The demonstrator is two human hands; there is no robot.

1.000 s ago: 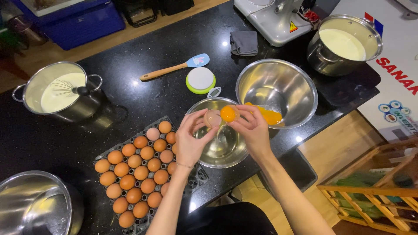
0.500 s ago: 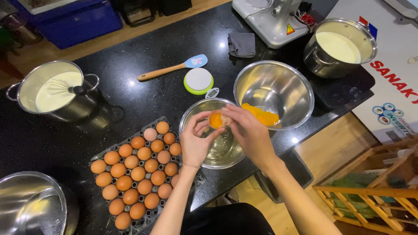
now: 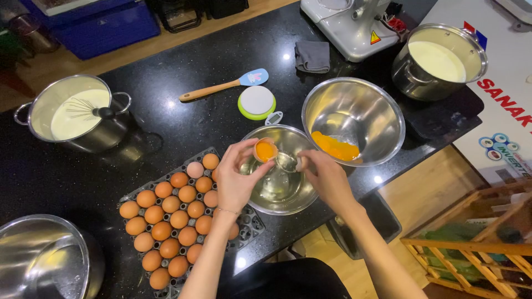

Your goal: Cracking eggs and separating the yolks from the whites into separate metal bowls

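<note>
A: What sits closest to the person?

B: An egg tray point(image 3: 145, 191) of brown eggs on the black counter point(image 3: 183, 124), with a steel bowl point(image 3: 41, 260) at the near left corner.

A: And the hands?

B: Both are over the small steel bowl point(image 3: 281, 191), which holds clear egg white. The left hand point(image 3: 235, 177) pinches a half shell point(image 3: 265, 150) with the yolk sitting in it. The right hand point(image 3: 327, 176) grips the other half shell point(image 3: 299, 163) in its fingertips, just beside the first.

A: Beyond that?

B: A larger steel bowl point(image 3: 377, 105) with yolks point(image 3: 335, 148) pooled in it, touching the small one. Behind them lie a round green-rimmed lid point(image 3: 256, 102) and a wooden-handled spatula point(image 3: 224, 86). At far left, a pot point(image 3: 113, 124) of cream-coloured liquid holds a whisk point(image 3: 88, 108); far right, a second pot point(image 3: 413, 77).
</note>
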